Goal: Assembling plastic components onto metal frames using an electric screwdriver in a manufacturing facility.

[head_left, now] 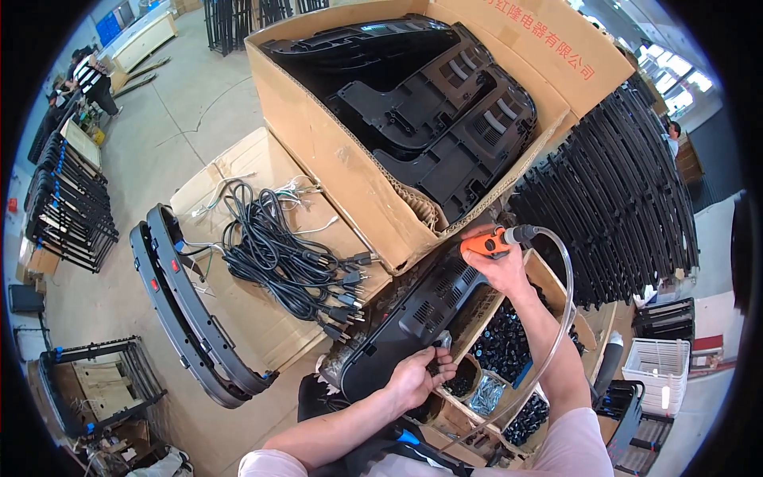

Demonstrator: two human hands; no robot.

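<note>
A long black plastic panel point(415, 316) with vent slots lies in front of me. Over its far end, my right hand point(494, 266) grips an orange air screwdriver point(486, 243), and a clear hose point(569, 282) runs from its grey end. The screwdriver's tip is hidden. At the near part of the panel, my left hand point(420, 377) is closed with curled fingers. A small silvery piece shows by its fingertips, but what the hand holds is not clear. Just right of that hand are a wooden parts tray point(480, 362), silver screws point(486, 395) and black knob-like parts point(502, 343).
A large cardboard box point(334, 159) of black plastic covers point(429, 111) stands ahead. To its left, bundled black power cords point(274, 246) and two curved black frames point(187, 306) rest on cardboard point(254, 342). Stacked black frames point(612, 199) and a white basket point(656, 370) stand right.
</note>
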